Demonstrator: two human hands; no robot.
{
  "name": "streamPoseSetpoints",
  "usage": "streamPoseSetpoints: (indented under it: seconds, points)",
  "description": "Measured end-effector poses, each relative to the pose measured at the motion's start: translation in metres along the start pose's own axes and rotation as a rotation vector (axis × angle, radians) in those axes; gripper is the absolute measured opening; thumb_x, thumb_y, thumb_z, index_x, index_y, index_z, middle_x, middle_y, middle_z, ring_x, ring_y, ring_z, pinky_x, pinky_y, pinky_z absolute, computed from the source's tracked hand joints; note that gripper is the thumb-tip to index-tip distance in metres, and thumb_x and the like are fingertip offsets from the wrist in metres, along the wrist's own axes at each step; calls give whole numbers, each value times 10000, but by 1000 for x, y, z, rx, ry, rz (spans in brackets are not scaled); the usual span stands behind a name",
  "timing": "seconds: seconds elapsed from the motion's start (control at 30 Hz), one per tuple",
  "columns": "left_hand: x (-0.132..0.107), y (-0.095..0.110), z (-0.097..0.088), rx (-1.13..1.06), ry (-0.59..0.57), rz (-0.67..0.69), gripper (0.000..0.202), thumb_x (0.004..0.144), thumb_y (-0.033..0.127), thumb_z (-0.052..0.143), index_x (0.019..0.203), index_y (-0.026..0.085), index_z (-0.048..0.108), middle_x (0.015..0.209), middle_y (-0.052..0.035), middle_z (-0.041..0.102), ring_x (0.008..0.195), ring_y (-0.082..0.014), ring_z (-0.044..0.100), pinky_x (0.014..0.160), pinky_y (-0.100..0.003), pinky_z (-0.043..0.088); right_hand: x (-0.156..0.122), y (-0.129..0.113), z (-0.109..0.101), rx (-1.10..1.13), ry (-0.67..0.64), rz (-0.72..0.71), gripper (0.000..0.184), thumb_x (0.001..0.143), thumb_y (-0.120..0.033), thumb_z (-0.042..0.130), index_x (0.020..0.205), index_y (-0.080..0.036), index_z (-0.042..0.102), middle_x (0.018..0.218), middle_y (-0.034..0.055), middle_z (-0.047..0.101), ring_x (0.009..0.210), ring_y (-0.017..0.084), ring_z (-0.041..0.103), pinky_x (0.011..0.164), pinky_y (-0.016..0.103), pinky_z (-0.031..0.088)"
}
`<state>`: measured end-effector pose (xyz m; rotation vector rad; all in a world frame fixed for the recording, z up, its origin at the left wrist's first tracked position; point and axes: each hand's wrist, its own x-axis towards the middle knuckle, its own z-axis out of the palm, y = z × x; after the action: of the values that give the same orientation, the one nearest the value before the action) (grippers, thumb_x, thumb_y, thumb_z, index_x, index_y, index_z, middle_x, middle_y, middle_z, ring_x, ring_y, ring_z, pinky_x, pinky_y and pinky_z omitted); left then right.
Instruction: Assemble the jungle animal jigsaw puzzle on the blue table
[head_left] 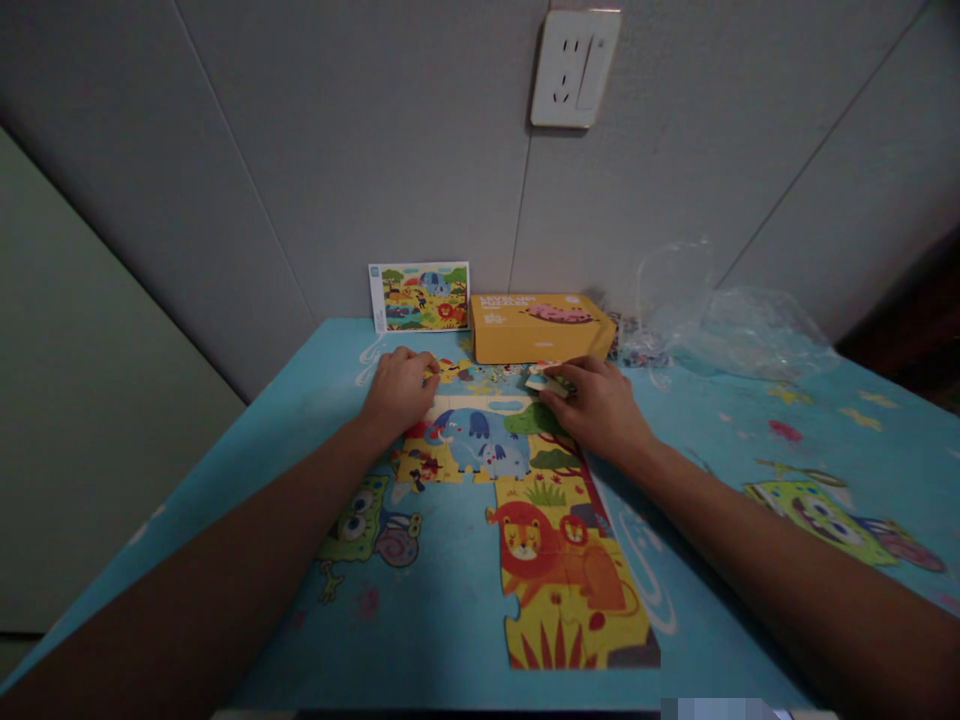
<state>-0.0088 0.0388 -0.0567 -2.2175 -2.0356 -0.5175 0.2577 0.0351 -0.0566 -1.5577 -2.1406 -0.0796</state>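
A partly joined jigsaw puzzle (pixel 570 560) lies on the table, with blue elephants along the top and red lions down the right side. My right hand (pixel 604 405) pinches a pale puzzle piece (pixel 544 382) just above the top right part of the puzzle. At the upper left corner, my left hand (pixel 401 388) rests with its fingers bent and a small gap between thumb and index finger; I see nothing held there. Close to its fingertips are loose puzzle pieces (pixel 456 371), spread between the hands and partly hidden.
Behind the pieces stands a yellow puzzle box (pixel 540 330). A picture card (pixel 424 298) leans on the wall beside it. A clear plastic bag (pixel 757 330) lies at the back right. The blue tablecloth (pixel 420 640) has cartoon prints. A socket (pixel 576 68) is on the wall.
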Motion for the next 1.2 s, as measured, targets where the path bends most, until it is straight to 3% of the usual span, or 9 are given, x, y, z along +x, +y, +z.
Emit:
streamPoseSetpoints:
  seconds: [0.13, 0.3, 0.43, 0.67, 0.9, 1.07, 1.2]
  points:
    - [0, -2, 0, 0, -1, -24, 302, 876, 161, 470, 1047, 151, 719, 1040, -124, 669, 1068, -268, 593, 991, -387, 448, 1, 1, 0, 8, -6, 7, 354, 850, -348, 593, 1137, -187, 722, 1134, 141, 657, 1034, 323, 580, 899, 463, 447]
    - [1, -5, 6, -17, 8, -16, 415, 867, 118, 432, 1174, 197, 699, 1085, -110, 647, 1103, -245, 571, 1015, -371, 435, 1, 1, 0, 26, 28, -1, 395, 821, -328, 627, 1179, -170, 680, 1122, 154, 643, 1046, 335, 565, 894, 474, 447]
    - [2, -7, 10, -21, 6, -28, 394, 906, 227, 433, 1204, 213, 689, 1106, -107, 642, 1127, -252, 560, 1029, -384, 427, 1, 0, -1, 38, 44, -5, 390, 810, -321, 644, 1168, -169, 680, 1114, 155, 638, 1048, 336, 564, 888, 477, 452]
    - [0, -8, 8, 43, 27, -168, 388, 900, 347, 482, 1211, 213, 674, 1139, -154, 621, 1116, -333, 562, 972, -468, 457, 1, 1, 0, 62, 55, -35, 392, 819, -354, 650, 1157, -158, 679, 1104, 151, 637, 1042, 323, 565, 890, 469, 448]
    - [0, -11, 11, 13, 56, -168, 418, 882, 187, 433, 1200, 281, 686, 1122, -137, 608, 1145, -302, 533, 979, -453, 438, 1, 2, 1, 79, 74, -62, 381, 816, -366, 643, 1136, -164, 685, 1086, 151, 643, 1027, 325, 564, 870, 470, 446]
    - [1, -9, 12, -26, 25, -144, 404, 866, 502, 534, 1152, 286, 720, 1134, -133, 600, 1176, -334, 497, 1026, -501, 398, 0, -2, -1, 80, 69, -60, 370, 821, -355, 639, 1136, -166, 685, 1079, 142, 651, 1030, 325, 566, 879, 464, 444]
    - [1, -8, 10, -68, 3, -131, 459, 815, 589, 587, 1142, 299, 726, 1159, -126, 595, 1200, -345, 479, 1040, -516, 382, -1, -3, -1, 76, 65, -52, 374, 818, -352, 650, 1142, -166, 686, 1094, 142, 652, 1029, 324, 572, 890, 461, 444]
